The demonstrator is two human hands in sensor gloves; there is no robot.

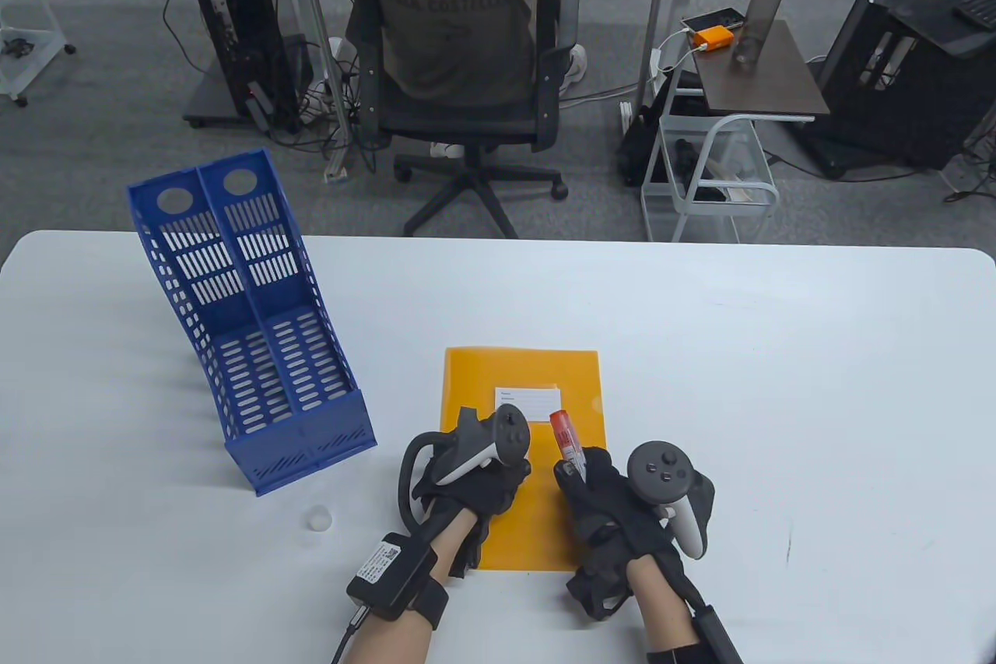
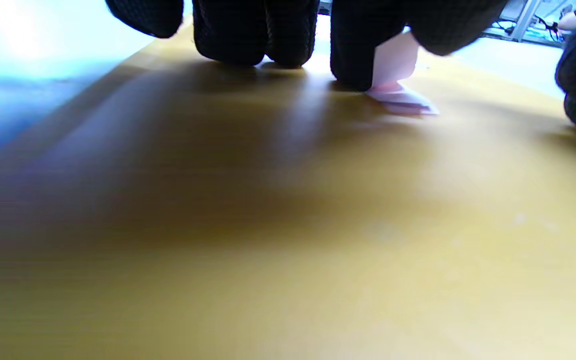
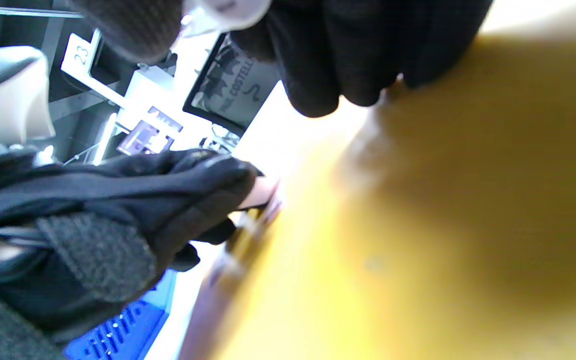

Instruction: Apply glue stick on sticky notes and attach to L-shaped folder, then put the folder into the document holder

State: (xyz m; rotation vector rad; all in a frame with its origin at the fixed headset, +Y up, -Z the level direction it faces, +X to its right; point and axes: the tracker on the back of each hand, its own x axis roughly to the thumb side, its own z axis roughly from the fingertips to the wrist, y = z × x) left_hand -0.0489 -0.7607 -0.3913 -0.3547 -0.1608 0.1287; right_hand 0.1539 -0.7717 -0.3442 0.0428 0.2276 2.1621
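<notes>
Pink note lifted off the folder, glue stick waiting

The flat orange plastic L-shaped folder (image 1: 523,461) could skid on the white table (image 1: 778,384). The left hand (image 1: 467,481), fingertips down, pinches a small pink sticky note (image 2: 393,75) that could crease; the right hand (image 1: 615,508) grips the uncapped red-and-white glue stick (image 1: 566,442), tilted.

Floor (image 1: 101,150): grey carpet. White surface (image 1: 778,384) spans foreground. Beyond it, black mesh office chair (image 1: 459,72) on castors, person seated facing away. Black computer tower (image 1: 233,33) at left, cables trailing beside it. White wire trolley (image 1: 712,177) at right, dark side table (image 1: 759,76) above it carrying dark bottle (image 1: 759,10) and orange box (image 1: 714,37). Black equipment rack (image 1: 903,72) far right.
</notes>
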